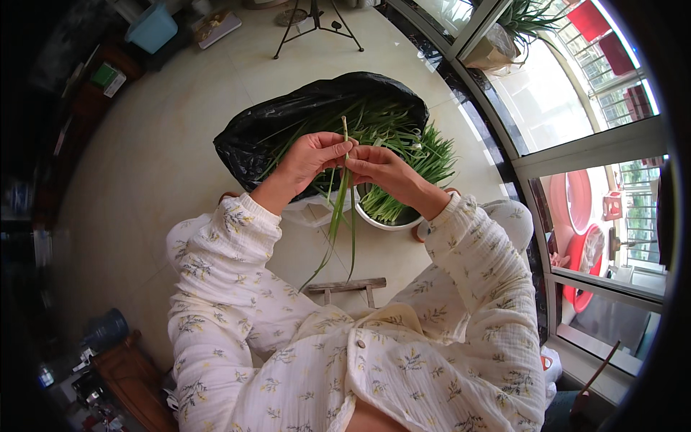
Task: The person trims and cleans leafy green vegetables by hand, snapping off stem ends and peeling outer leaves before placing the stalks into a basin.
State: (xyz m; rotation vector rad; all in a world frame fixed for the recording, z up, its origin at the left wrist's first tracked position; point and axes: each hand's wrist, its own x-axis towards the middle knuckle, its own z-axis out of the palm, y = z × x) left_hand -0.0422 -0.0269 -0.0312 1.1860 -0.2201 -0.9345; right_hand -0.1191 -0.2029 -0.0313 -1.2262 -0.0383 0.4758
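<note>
My left hand [313, 156] and my right hand [383, 170] meet in the middle, both pinching a green leafy stalk [339, 200], likely a garlic chive. Its pale end points away from me and its long leaves hang toward me. Beyond my hands lies an open black plastic bag [243, 135] with many loose long green leaves [372, 119] in it. Just right of it, partly under my right hand, a white-rimmed basin [397, 228] holds a bundle of green stalks [432, 156]. A whitish plastic bag [307, 213] lies below my hands.
A small wooden stool [348, 284] stands between my legs on the tiled floor [162, 162]. Ahead is a black metal stand [316, 27], with a light blue bin [152, 28] at upper left. Framed glass doors [588, 143] run along the right. A blue water bottle [108, 328] is at lower left.
</note>
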